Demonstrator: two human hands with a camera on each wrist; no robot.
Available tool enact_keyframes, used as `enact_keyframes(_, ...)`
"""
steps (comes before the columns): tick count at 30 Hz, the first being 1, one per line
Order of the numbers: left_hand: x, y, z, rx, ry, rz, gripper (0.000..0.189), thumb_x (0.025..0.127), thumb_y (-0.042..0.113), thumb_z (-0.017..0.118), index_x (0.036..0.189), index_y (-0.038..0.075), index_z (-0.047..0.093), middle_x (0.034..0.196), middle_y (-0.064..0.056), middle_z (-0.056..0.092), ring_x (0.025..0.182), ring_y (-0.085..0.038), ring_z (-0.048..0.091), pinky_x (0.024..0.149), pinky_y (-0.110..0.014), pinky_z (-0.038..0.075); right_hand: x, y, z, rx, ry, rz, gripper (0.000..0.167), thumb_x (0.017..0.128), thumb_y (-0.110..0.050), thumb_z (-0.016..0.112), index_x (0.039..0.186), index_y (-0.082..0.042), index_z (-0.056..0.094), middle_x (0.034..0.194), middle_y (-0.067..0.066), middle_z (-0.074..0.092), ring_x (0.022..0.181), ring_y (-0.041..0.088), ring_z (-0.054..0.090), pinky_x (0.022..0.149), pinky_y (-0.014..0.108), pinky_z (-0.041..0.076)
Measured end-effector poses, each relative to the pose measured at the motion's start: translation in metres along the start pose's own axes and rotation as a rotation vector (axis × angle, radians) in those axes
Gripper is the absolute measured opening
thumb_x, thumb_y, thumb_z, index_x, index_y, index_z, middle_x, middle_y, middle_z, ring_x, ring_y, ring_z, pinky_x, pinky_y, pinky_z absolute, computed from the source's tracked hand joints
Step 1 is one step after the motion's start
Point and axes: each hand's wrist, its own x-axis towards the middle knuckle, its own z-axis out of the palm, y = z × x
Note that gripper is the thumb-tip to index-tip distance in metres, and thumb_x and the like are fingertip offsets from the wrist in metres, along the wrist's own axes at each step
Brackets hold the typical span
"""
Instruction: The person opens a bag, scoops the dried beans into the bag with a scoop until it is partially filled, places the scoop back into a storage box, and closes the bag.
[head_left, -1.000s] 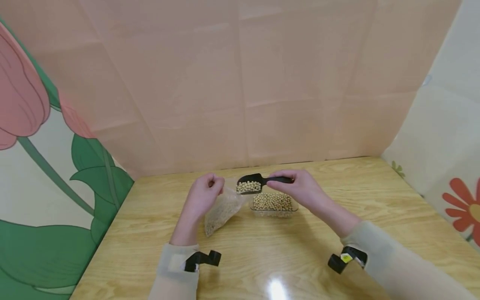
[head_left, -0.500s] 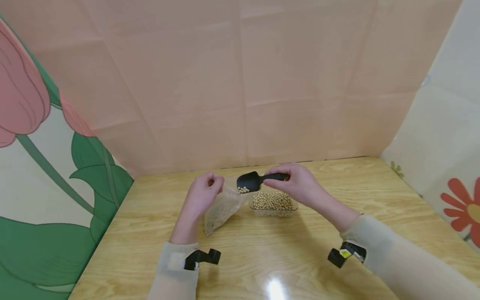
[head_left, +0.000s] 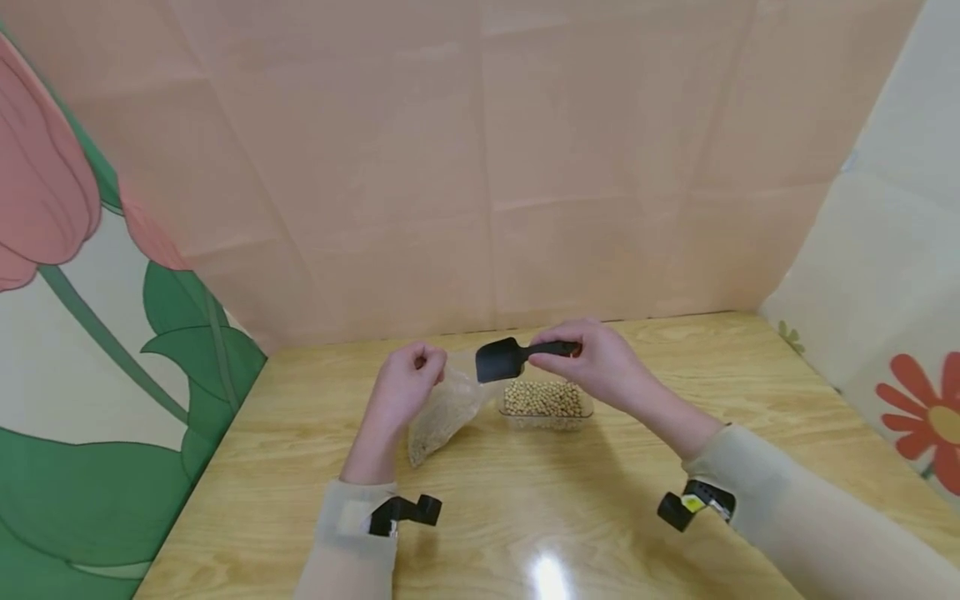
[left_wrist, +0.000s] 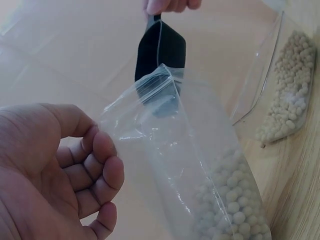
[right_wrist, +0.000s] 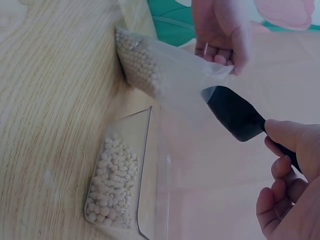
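Observation:
My left hand [head_left: 405, 387] pinches the top edge of a clear zip bag [left_wrist: 185, 150], which stands on the table with pale round beans [left_wrist: 235, 200] in its lower part. In my right hand [head_left: 596, 362] is the handle of a black scoop [head_left: 500, 360], gripped between thumb and fingers. The scoop is tilted, its tip inside the bag's mouth, and no beans show on it. Below the scoop stands a clear plastic container [right_wrist: 145, 175] holding more beans [head_left: 543, 399], just right of the bag.
A wood-grain table [head_left: 510, 517] lies under everything. Behind it rises a pinkish covering [head_left: 480, 167]. Printed flower panels stand at the left [head_left: 67, 358] and right [head_left: 885, 333]. Each sleeve carries a black wrist camera mount [head_left: 408, 512].
My right hand has tipped the scoop towards the bag, and the beans that lay in it have slid out of sight. The left hand stays at the bag's edge.

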Motion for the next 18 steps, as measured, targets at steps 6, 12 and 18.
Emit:
enact_keyframes(6,0.000,0.000,-0.002,0.006,0.042,-0.013,0.027,0.111,0.026,0.059,0.093,0.009,0.070,0.089,-0.012,0.068,0.071,-0.024,0.050,0.066,-0.038,0.043,-0.006,0.007,-0.007,0.054,0.013,0.028,0.028,0.100,-0.033,0.086,0.123,-0.017,0.085,0.129,0.010,0.076,0.090,0.022,0.066,0.074,0.035,0.055)
enact_keyframes(12,0.001,-0.001,-0.004,-0.012,0.077,-0.010,0.025,0.109,0.024,0.061,0.091,0.010,0.071,0.086,-0.008,0.068,0.073,-0.024,0.052,0.067,-0.038,0.044,-0.014,0.014,-0.017,0.132,0.000,0.109,0.034,0.101,-0.038,0.084,0.127,-0.016,0.083,0.140,0.011,0.071,0.096,0.026,0.062,0.073,0.033,0.052)
enact_keyframes(18,0.001,-0.002,-0.006,-0.053,0.113,-0.012,0.023,0.106,0.019,0.062,0.088,0.007,0.071,0.086,-0.008,0.069,0.077,-0.024,0.057,0.069,-0.037,0.046,-0.023,0.023,-0.025,0.170,0.011,0.187,0.041,0.100,-0.045,0.083,0.130,-0.017,0.082,0.142,0.009,0.071,0.104,0.027,0.063,0.077,0.035,0.052)
